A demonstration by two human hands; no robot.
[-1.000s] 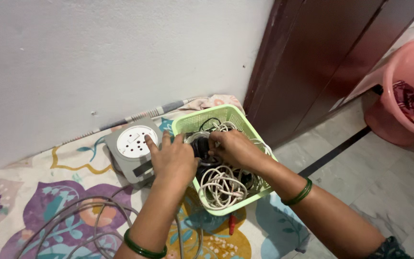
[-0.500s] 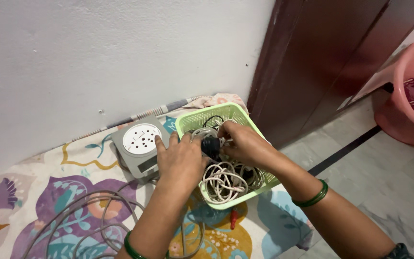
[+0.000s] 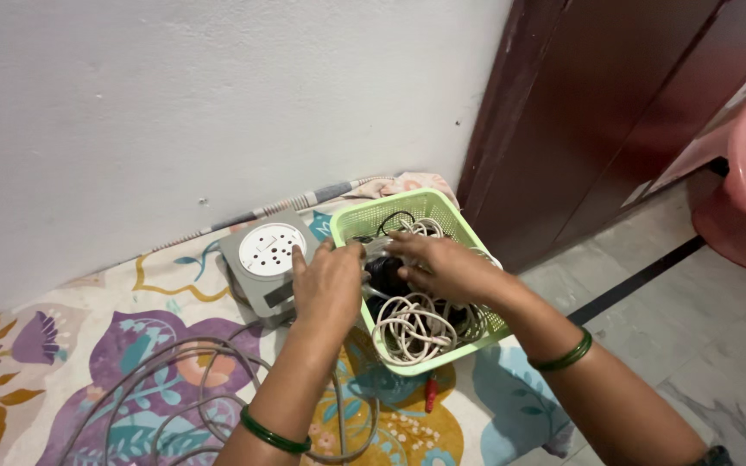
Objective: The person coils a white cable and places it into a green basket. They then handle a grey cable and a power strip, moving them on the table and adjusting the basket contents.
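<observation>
Both my hands are over the green basket [image 3: 468, 226], same as half a second ago, only a bit further in. My left hand [image 3: 331, 280] sits on the near-left rim, fingers curled loosely, not clamped on anything I can make out; its thumb side lies just beside the grey socket box [image 3: 265, 263]. My right hand [image 3: 440, 266] lies across the basket, fingers bent over a black plug [image 3: 383, 269] — touching it, but I cannot tell if it is gripped. A coiled white cable [image 3: 412, 328] fills the near end of the basket. The basket and box have not moved on the floral sheet [image 3: 62, 362]. A grey cable [image 3: 174, 380] loops by my left forearm.
</observation>
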